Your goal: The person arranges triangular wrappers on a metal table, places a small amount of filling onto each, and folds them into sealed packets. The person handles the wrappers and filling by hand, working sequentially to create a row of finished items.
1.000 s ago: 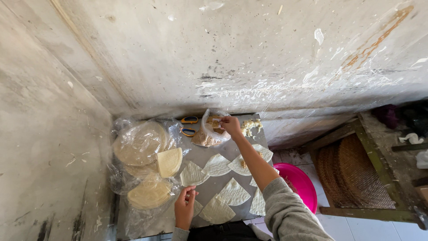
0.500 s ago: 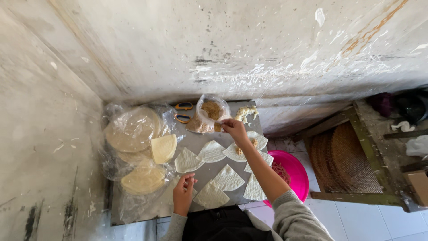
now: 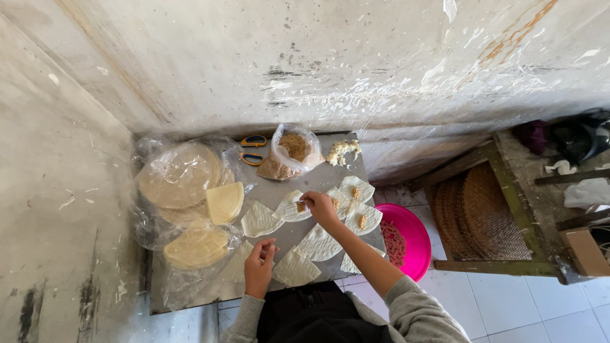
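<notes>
Several pale quarter-round wrapper pieces [image 3: 260,220] lie spread on a grey board [image 3: 190,295]. My right hand [image 3: 319,208] hovers over one wrapper piece [image 3: 291,207], fingertips pinched on a bit of brown filling [image 3: 300,206]. My left hand [image 3: 260,265] rests near the board's front edge, fingers curled, between two wrappers. Three wrappers [image 3: 357,189] to the right carry small mounds of filling. A clear bag of brown filling [image 3: 291,152] stands at the back.
Stacks of round wrappers in plastic [image 3: 181,176] sit at left. Yellow-handled scissors [image 3: 253,149] and a small white lump pile [image 3: 343,151] lie at the back. A pink bowl [image 3: 405,239] sits right of the board, beside a woven tray in a wooden frame [image 3: 486,213]. Walls enclose back and left.
My right hand has drawn back from the filling bag and come down over a wrapper with a pinch of filling. The left hand stayed near the front edge.
</notes>
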